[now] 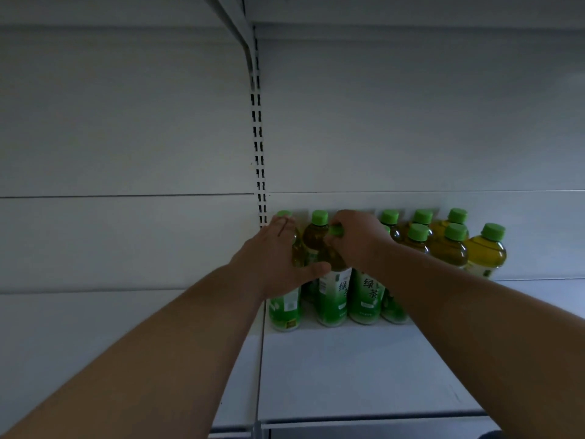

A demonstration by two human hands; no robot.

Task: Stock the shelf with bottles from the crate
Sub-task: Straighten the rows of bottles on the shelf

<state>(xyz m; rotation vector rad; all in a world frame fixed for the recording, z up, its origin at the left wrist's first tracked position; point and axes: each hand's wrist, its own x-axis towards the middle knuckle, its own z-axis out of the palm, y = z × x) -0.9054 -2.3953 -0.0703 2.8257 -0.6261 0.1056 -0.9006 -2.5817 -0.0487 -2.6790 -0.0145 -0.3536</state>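
Both bare forearms reach from the bottom corners of the frame toward a cluster of clear plastic tea bottles with bright green caps and green labels, standing upright at the back of the pale grey metal shelf (348,369) just right of centre. The left hand (278,264) lies flat against the leftmost bottle (285,307), fingers extended along its side and up toward the cap, the thumb stretched right across the shoulder of the front middle bottle (332,293); it presses rather than closes around anything. The right hand (357,239) curls down over the top of that front middle bottle, fingertips pinching its green cap (336,230). Another labelled bottle (365,299) stands touching it on the right. Further right, a second group of the same bottles (452,245) stands in two rows against the white back panel (126,137). A slotted vertical upright (258,137) runs up the panel above the left hand. The crate is out of view.
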